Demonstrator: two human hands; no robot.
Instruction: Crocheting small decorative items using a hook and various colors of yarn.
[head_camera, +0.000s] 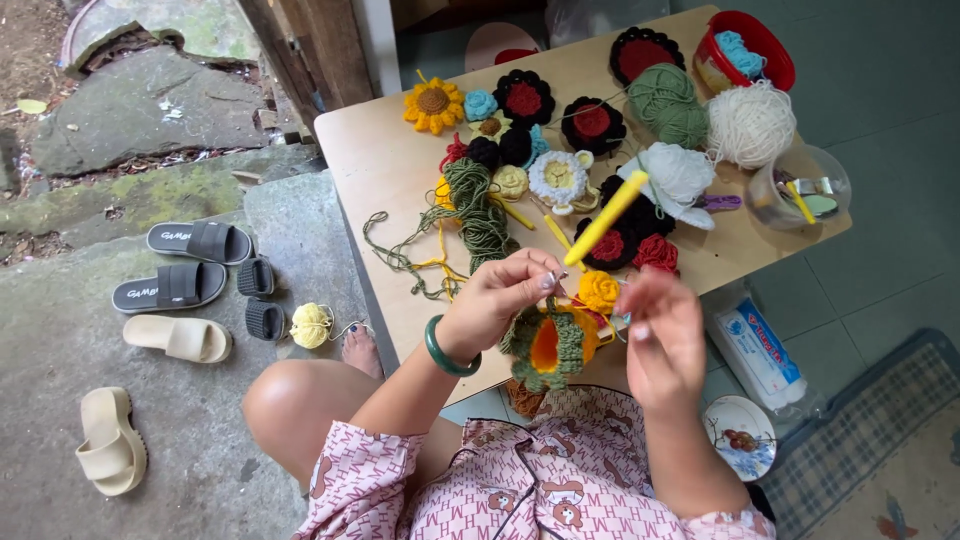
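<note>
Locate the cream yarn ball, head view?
The cream yarn ball sits at the table's far right, between the green yarn ball and the clear bowl, just below the red bowl.

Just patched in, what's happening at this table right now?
A seated person is crocheting. The left hand pinches a green and orange crochet piece near its top, while the right hand holds a yellow crochet hook angled up over the work. The wooden table carries finished crochet flowers, balls of green yarn and cream yarn, and a red bowl. Sandals lie on the stone floor.
</note>
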